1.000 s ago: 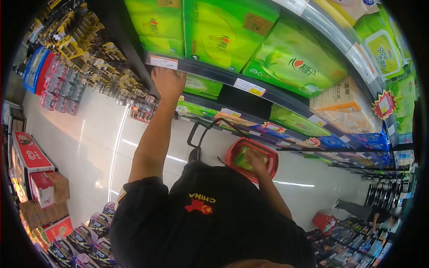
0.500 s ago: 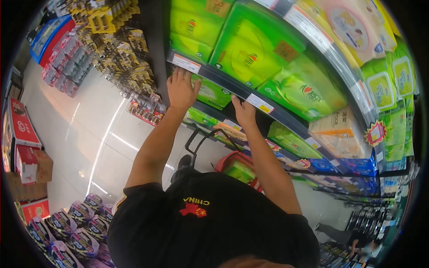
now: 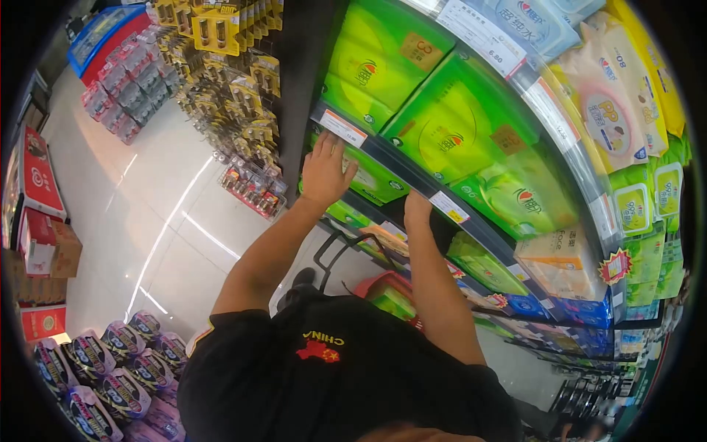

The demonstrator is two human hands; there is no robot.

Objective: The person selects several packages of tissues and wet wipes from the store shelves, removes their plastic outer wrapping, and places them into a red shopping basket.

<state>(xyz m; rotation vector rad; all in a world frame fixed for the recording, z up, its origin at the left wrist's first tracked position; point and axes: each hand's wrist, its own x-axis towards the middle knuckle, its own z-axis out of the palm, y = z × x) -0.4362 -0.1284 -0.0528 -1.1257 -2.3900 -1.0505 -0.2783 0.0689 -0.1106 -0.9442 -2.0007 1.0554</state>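
My left hand (image 3: 325, 169) lies with fingers stretched out against a green tissue pack (image 3: 374, 184) on the lower shelf, just under a price label (image 3: 344, 127). To its right, my right hand (image 3: 417, 208) reaches into the dark gap beside that pack, beneath the shelf edge (image 3: 401, 169). Its fingers are hidden there, so I cannot see whether they hold anything. On the shelf above stand large green tissue packs (image 3: 449, 132). Another green pack (image 3: 482, 259) sits to the right of the gap.
A red basket (image 3: 368, 286) with a black handle (image 3: 324, 258) stands on the floor by the shelf, a green pack inside. Hanging battery packs (image 3: 221, 33) are at upper left. Purple packs (image 3: 121, 394) are stacked at lower left, boxes (image 3: 62, 250) at left.
My right hand has gone deeper into the gap, its fingers passing out of sight. My left hand stays against the pack. The whole view has shifted slightly.
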